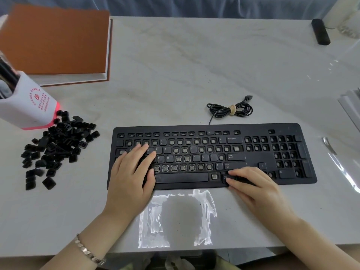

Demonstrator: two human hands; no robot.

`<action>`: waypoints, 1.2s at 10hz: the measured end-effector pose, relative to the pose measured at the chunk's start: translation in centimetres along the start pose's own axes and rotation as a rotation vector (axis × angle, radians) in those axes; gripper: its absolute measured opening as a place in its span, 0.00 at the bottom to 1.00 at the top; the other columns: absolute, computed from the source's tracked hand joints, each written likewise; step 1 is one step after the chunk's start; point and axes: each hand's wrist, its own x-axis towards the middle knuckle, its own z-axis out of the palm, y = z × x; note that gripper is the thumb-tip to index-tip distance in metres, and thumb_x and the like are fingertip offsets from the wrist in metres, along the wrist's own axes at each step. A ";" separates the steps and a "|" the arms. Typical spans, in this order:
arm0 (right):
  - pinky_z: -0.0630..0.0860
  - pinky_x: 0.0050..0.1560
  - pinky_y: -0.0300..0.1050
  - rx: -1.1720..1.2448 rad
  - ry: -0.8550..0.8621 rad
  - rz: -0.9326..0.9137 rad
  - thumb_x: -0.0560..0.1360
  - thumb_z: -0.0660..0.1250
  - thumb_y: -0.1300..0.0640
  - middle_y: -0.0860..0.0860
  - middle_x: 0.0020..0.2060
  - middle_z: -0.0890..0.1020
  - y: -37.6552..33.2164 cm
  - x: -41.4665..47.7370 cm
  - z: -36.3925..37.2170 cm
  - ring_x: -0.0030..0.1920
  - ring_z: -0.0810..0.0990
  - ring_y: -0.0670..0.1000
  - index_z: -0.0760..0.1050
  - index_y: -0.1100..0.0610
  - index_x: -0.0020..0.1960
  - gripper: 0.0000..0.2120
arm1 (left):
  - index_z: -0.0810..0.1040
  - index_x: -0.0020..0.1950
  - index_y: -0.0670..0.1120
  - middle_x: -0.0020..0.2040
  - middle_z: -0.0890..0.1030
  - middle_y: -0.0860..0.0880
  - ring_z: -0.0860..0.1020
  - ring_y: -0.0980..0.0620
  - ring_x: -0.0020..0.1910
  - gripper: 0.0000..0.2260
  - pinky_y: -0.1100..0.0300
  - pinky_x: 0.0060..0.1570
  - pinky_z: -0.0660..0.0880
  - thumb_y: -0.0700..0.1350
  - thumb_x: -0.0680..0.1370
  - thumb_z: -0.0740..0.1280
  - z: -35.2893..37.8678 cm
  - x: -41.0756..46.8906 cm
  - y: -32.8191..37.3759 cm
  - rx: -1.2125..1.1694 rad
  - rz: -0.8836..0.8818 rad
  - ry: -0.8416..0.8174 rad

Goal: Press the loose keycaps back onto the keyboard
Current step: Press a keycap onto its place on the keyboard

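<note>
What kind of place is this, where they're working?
Probably a desk in an office or study: a pale marble-look table holds a keyboard, a pen holder and an orange-covered book.

Black keys on pale marble.
The keyboard (212,152) is black with white lettering, and its bare sockets show grey-tan centres; the keycaps (56,145) heaped on its left are black too. The table (194,65) is off-white with faint grey marble veining. The cable (224,110) is black, with a tan tie (232,110). The book (56,39) has a rust-orange cover and white edges. The cup (29,108) is white with red print and a pink-red base. The bracelet (87,250) is silver; the cloth (194,6) is grey-blue.
</note>
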 end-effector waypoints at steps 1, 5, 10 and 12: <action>0.76 0.45 0.46 0.005 -0.005 0.029 0.75 0.62 0.58 0.53 0.45 0.82 0.0 0.2 -0.2 0.44 0.80 0.52 0.83 0.63 0.47 0.12 | 0.78 0.61 0.40 0.63 0.76 0.41 0.71 0.45 0.66 0.16 0.48 0.67 0.63 0.43 0.78 0.57 0.0 0.0 0.0 0.000 -0.002 -0.004; 0.73 0.49 0.43 -0.089 0.001 0.028 0.78 0.56 0.58 0.55 0.47 0.82 0.0 -0.1 0.2 0.49 0.76 0.50 0.82 0.64 0.51 0.17 | 0.78 0.60 0.40 0.63 0.76 0.41 0.71 0.45 0.66 0.16 0.48 0.66 0.63 0.43 0.77 0.57 0.0 0.0 0.0 -0.003 0.008 0.007; 0.71 0.56 0.47 -0.323 0.029 -0.027 0.78 0.60 0.54 0.52 0.56 0.81 -1.3 -1.5 0.8 0.60 0.74 0.53 0.81 0.60 0.55 0.14 | 0.78 0.61 0.39 0.63 0.76 0.41 0.71 0.44 0.65 0.17 0.46 0.65 0.64 0.44 0.78 0.57 0.1 0.2 0.0 0.004 0.002 -0.008; 0.70 0.55 0.46 -0.300 0.007 0.073 0.80 0.54 0.52 0.52 0.50 0.84 -2.5 -0.4 0.2 0.55 0.76 0.53 0.83 0.60 0.49 0.20 | 0.78 0.60 0.39 0.63 0.76 0.41 0.70 0.45 0.65 0.17 0.47 0.66 0.63 0.44 0.78 0.57 0.0 -0.1 0.1 -0.006 0.000 -0.009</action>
